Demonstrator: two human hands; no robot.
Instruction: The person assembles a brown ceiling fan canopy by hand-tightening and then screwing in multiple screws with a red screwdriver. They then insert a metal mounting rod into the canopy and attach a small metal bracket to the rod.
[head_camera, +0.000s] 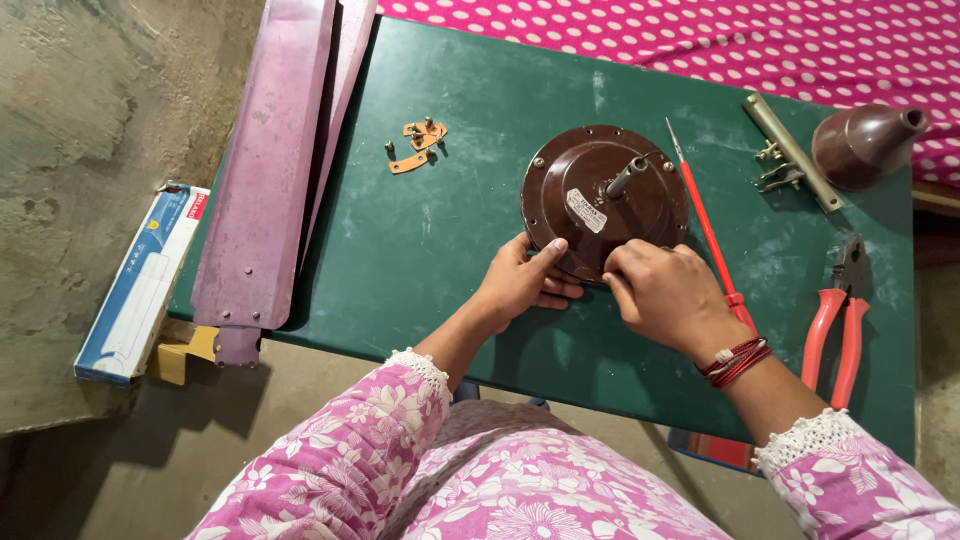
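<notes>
A: What do we see at far left?

B: A blue-and-white box (140, 285) on the floor, then purple fan blades (268, 170) along the green table's (430, 250) left edge. Small copper brackets (418, 145) lie at upper centre.

A: And our hands?

B: Our left hand (525, 280) grips the near rim of the brown motor (600, 200), mid-frame, thumb on top. Our right hand (665, 295) is curled at the same rim; whether it pinches anything, we cannot tell.

A: Further right?

B: A red screwdriver (705, 225) just beside the motor, a metal rod (790, 150) and brown cone (865, 145) at upper right, red pliers (840, 320) at the right edge.
</notes>
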